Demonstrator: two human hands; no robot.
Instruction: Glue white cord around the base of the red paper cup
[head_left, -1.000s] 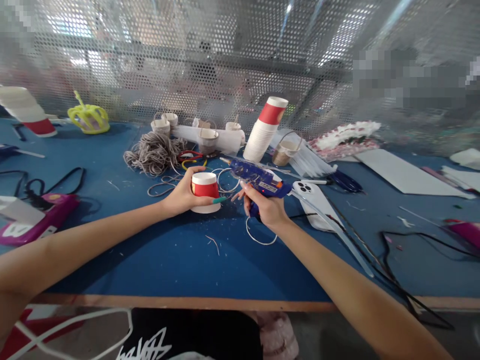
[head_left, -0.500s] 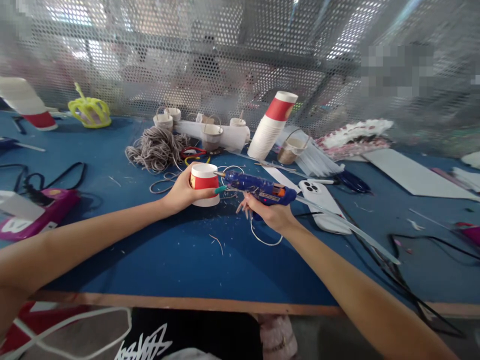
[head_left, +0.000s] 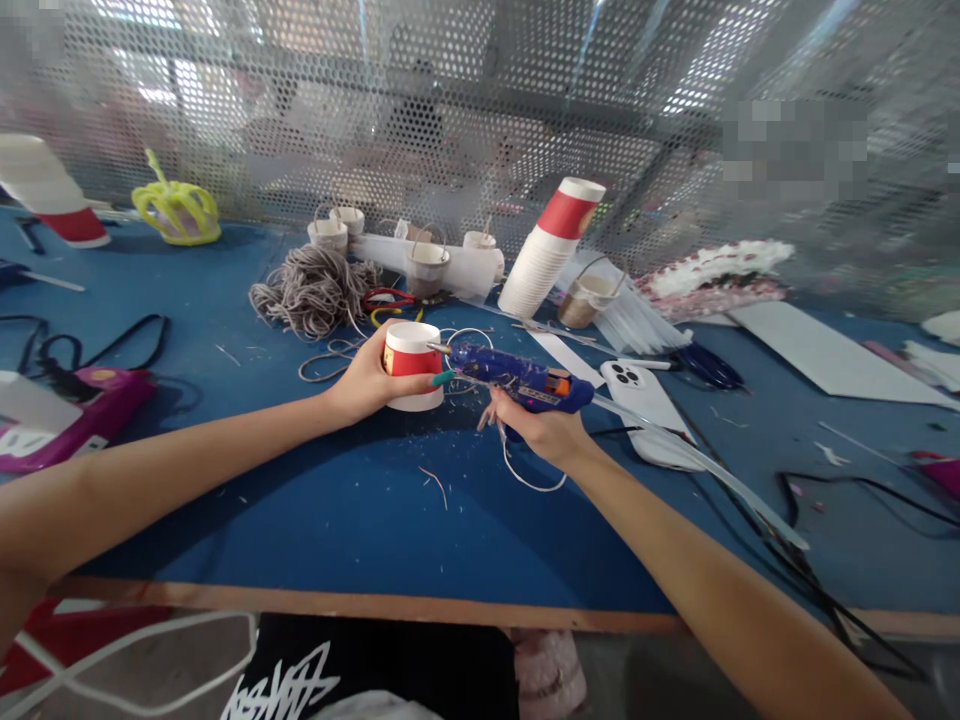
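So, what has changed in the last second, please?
The right hand swung the glue gun left, until its nozzle reached the red and white cup. The left hand kept holding the cup upside down on the blue table. The phone stayed put.

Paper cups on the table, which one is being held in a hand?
The short red-and-white cup standing upside down mid-table, gripped by the left hand. The others sit untouched farther back: a leaning stack of cups and small cups with handles.
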